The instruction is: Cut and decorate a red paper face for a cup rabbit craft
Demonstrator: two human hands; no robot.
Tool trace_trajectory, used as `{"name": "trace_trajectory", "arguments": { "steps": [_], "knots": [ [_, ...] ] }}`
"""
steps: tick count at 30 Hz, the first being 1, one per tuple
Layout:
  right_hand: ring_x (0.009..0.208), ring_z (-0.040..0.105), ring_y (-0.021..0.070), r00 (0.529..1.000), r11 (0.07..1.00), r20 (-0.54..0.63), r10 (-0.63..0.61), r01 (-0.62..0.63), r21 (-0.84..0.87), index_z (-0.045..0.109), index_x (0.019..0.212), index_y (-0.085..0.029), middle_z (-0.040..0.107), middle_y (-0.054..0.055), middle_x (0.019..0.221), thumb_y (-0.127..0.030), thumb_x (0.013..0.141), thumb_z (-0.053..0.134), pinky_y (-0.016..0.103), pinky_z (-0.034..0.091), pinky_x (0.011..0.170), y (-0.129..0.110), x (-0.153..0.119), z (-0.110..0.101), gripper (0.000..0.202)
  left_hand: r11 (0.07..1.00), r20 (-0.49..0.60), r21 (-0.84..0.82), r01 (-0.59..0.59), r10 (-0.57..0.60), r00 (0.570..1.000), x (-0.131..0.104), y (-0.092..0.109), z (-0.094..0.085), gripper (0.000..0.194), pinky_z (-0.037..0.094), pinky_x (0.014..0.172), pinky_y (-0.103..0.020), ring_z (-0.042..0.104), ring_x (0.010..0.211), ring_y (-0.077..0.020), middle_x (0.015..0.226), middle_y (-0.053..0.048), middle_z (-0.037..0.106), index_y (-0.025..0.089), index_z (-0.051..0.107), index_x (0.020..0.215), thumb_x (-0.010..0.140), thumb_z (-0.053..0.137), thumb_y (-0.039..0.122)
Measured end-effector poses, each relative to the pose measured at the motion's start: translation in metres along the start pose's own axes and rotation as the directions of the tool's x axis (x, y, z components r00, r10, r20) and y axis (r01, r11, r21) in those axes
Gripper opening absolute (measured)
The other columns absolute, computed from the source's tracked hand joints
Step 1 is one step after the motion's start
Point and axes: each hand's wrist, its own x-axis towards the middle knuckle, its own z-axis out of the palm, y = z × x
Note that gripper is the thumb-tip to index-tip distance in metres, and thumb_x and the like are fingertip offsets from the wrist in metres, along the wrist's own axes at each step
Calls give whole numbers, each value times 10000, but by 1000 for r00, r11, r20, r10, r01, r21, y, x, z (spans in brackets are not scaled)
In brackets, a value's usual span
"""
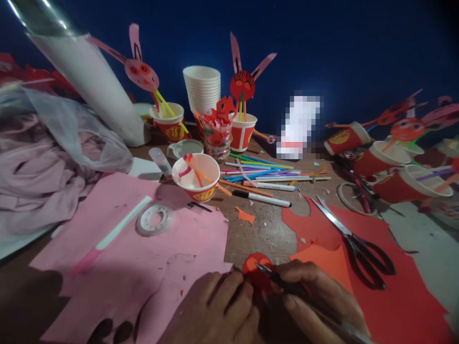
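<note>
At the bottom middle lies a red paper piece (258, 268) with orange round shapes on it. My right hand (315, 296) is closed around a dark pen (287, 283), its tip on an orange shape. Beside it, my left hand (220, 310) lies with its fingers close together at the red piece's left edge; whether they pinch it is hidden. Pink paper (143, 267) spreads under and left of my left hand. Black-handled scissors (358, 248) rest partly open on red paper (401, 291) at the right, next to an orange sheet (324, 263).
Behind are a paper cup (201, 192) with orange sticks, coloured sticks (265, 168), markers (263, 197), a tape roll (154, 219) and stacked white cups (202, 88). Cups with rabbit-like paper faces (243, 86) stand at the back; more cups (385, 157) are at the right.
</note>
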Motion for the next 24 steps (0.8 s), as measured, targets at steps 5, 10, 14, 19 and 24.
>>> {"name": "trace_trajectory", "arguments": {
  "steps": [5,10,14,19,24],
  "knots": [
    [599,692,157,997,996,-9,78,-78,-34,631,788,-248,715,-2,713,-253,765,661,204,580,524,11,-4,1,38,999,36,-24,34,-33,999,2,2,-6,246,311,791,-345,496,958,-205,984,12,653,232,605,915,894,363,191],
    [563,679,157,994,993,-28,106,-107,-50,634,756,-238,702,3,651,-248,756,664,211,573,517,17,-2,-1,32,998,29,-32,47,-46,998,1,3,-5,227,309,802,-343,502,955,-198,1012,20,652,240,611,929,884,397,177],
    [589,692,144,989,986,-35,146,-143,83,618,838,-263,712,-17,680,-230,775,647,180,576,531,16,7,-2,76,998,92,-31,59,-56,994,1,3,-7,232,323,796,-344,501,982,-198,1127,16,624,245,590,1028,893,404,217],
    [710,714,155,993,991,22,114,-113,-70,643,930,-296,737,-12,827,-198,770,643,188,588,640,1,15,-9,188,998,97,-16,55,-53,994,0,3,-7,247,331,784,-349,516,969,-197,1130,22,633,249,581,1050,901,388,212],
    [571,691,153,991,979,118,62,-37,-199,645,822,-261,726,-18,697,-267,777,624,184,565,488,-7,23,-8,50,996,73,-45,82,-79,994,1,4,-4,281,344,783,-355,525,946,-190,1042,29,663,247,607,982,910,350,160]
  ]
}}
